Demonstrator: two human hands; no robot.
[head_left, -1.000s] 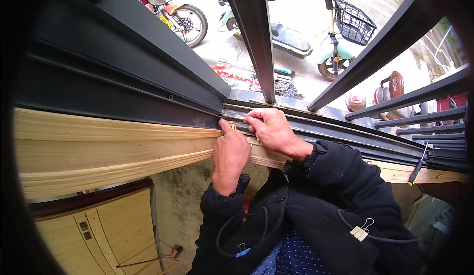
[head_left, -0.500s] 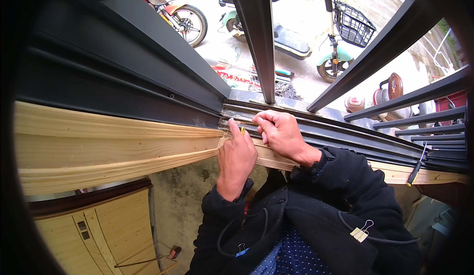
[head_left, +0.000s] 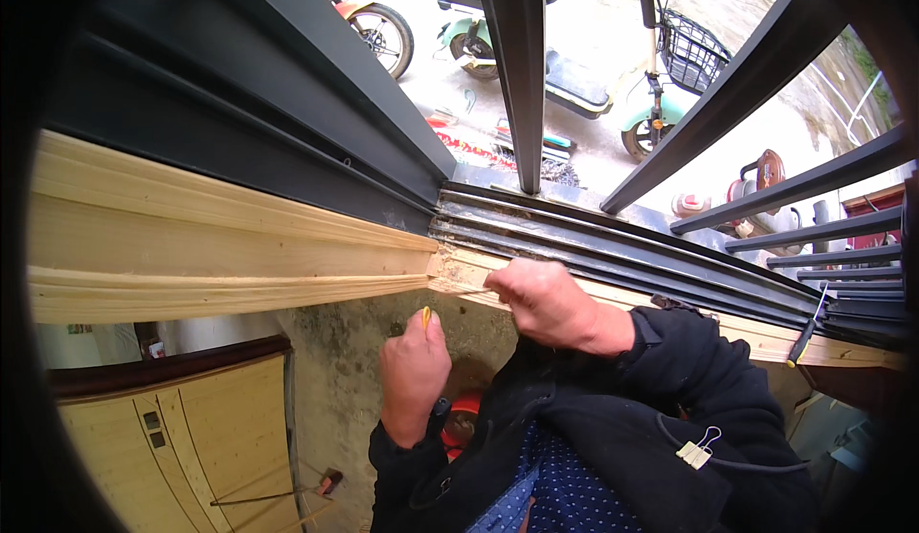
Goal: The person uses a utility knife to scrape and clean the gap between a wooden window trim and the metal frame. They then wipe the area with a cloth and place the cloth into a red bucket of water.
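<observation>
A long pale wooden moulding (head_left: 220,246) runs under a dark metal window frame (head_left: 287,141) and meets a second moulding piece (head_left: 747,337) at a rough joint (head_left: 450,270). My right hand (head_left: 546,303) presses on the moulding just right of that joint, fingers curled over its edge. My left hand (head_left: 414,370) hangs below the moulding in a fist, with a small yellow tip of a tool (head_left: 426,317) sticking up from it. Both arms wear black sleeves.
Dark window bars (head_left: 522,64) rise above the sill; scooters (head_left: 574,64) stand on the pavement outside. A dark-handled tool (head_left: 804,337) rests on the sill at right. Below are a rough concrete wall (head_left: 335,389) and a wooden cabinet (head_left: 182,437).
My left hand has dropped from the joint to below the moulding, still holding the yellow-tipped tool. The right hand stays on the moulding.
</observation>
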